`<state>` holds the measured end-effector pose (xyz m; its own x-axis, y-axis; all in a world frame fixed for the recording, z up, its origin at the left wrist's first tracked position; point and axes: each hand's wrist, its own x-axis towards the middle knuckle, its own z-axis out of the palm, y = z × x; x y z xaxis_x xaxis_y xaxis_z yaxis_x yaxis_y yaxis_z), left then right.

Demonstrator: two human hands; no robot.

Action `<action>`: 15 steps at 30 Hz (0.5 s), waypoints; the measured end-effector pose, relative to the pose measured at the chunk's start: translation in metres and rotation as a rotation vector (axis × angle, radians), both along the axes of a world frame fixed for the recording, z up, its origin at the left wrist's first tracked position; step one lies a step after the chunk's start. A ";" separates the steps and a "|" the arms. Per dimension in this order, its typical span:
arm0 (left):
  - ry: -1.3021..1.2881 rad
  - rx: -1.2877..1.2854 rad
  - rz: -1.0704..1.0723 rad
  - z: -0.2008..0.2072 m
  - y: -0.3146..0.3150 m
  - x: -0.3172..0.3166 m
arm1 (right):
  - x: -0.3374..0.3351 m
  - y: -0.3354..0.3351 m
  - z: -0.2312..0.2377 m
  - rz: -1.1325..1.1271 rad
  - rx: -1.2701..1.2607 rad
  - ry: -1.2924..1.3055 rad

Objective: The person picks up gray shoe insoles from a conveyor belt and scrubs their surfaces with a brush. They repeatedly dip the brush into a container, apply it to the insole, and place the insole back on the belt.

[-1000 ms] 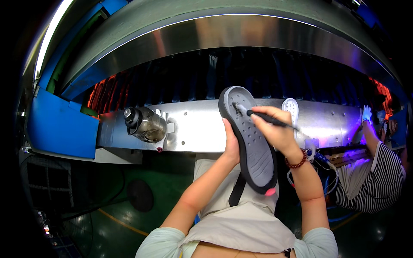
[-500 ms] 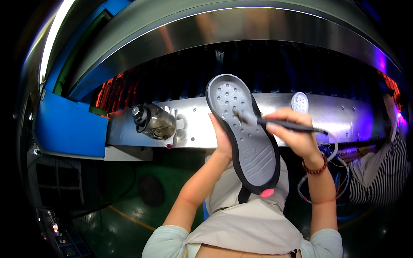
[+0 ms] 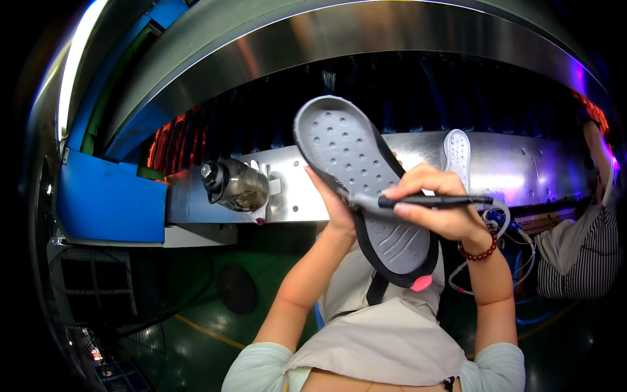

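Shoe sole (image 3: 336, 140), grey and dimpled with a black rim, is slanting across the space above my lap, its far end hanging over the steel ledge (image 3: 310, 206) and its pink tab (image 3: 422, 283) pointing back at me. My left hand (image 3: 336, 212) is grasping it by the left edge, most of the fingers hiding underneath, and that side grip is presumably leaving the upper face open for the brush (image 3: 450, 200). My right hand (image 3: 452, 221) is pinching that black handle like a pen, probably for fine control, while the pale tip is blurring near the sole's left rim; I can't tell whether it is touching. A white hose (image 3: 505, 219) is looping off the handle's back end, seemingly staying out of the way beside my wrist. Both forearms are rising from below with elbows bending outward, the left wrist sitting nearly straight, the right hand angling inward across the sole. Over on the ledge, a dark-capped bottle (image 3: 240, 186) is standing left, and a white sole (image 3: 458, 157) is lying right, both apart from my work.
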<state>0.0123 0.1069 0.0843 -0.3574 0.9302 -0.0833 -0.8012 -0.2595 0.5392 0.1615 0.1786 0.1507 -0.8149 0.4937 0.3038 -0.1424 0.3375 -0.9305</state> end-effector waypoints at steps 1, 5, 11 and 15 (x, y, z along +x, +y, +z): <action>-0.017 0.059 -0.020 0.001 0.000 -0.001 | 0.004 -0.001 -0.001 0.098 -0.051 0.002; 0.018 0.044 0.139 -0.001 0.007 -0.012 | 0.009 -0.001 0.007 -0.004 -0.178 -0.037; -0.036 0.357 0.014 0.015 0.012 -0.019 | 0.018 -0.007 0.001 0.202 -0.026 -0.013; 0.006 0.375 0.022 0.019 0.013 -0.024 | 0.021 0.001 -0.004 -0.052 -0.111 0.033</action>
